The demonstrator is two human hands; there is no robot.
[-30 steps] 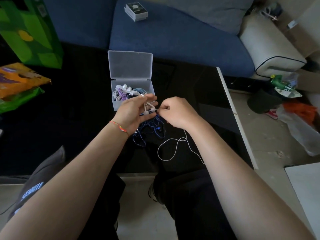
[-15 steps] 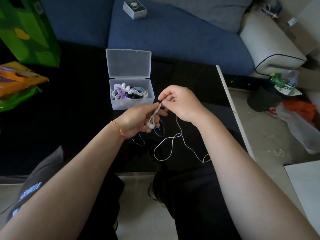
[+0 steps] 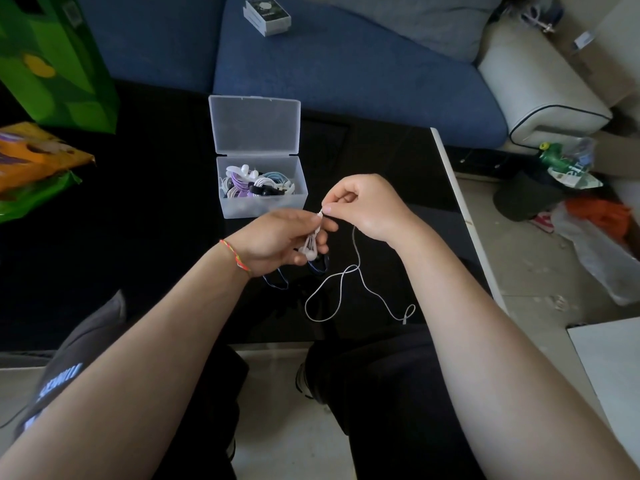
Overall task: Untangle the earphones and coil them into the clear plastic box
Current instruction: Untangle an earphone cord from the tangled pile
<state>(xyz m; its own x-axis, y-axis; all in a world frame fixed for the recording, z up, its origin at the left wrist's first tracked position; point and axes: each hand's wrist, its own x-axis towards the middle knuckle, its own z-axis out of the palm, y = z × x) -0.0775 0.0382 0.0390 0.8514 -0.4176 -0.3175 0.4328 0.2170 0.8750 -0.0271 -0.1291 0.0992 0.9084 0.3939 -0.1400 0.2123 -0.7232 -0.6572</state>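
Observation:
My left hand (image 3: pixel 277 239) grips the bud end of the white earphones (image 3: pixel 341 289), the buds hanging below its fingers. Just to its right, my right hand (image 3: pixel 367 206) pinches the same white cable where it leaves the left fingers. The rest of that cable loops loosely over the black table (image 3: pixel 138 237) toward its near edge. Blue earphones (image 3: pixel 277 280) lie on the table under my left hand, mostly hidden. Behind the hands stands the clear plastic box (image 3: pixel 263 206), lid open, with several coiled earphones in white, purple and light blue inside.
Green and orange bags (image 3: pixel 41 98) sit on the table's left side. A blue sofa (image 3: pixel 346 74) runs behind the table with a small card box (image 3: pixel 266 15) on it. The table's white right edge (image 3: pixel 460 216) borders a littered floor. My knees are below the near edge.
Both hands lifted off the blue tangle and drew back from the box. The white earphones came free of the blue ones, whose cable now trails in a loose loop on the table.

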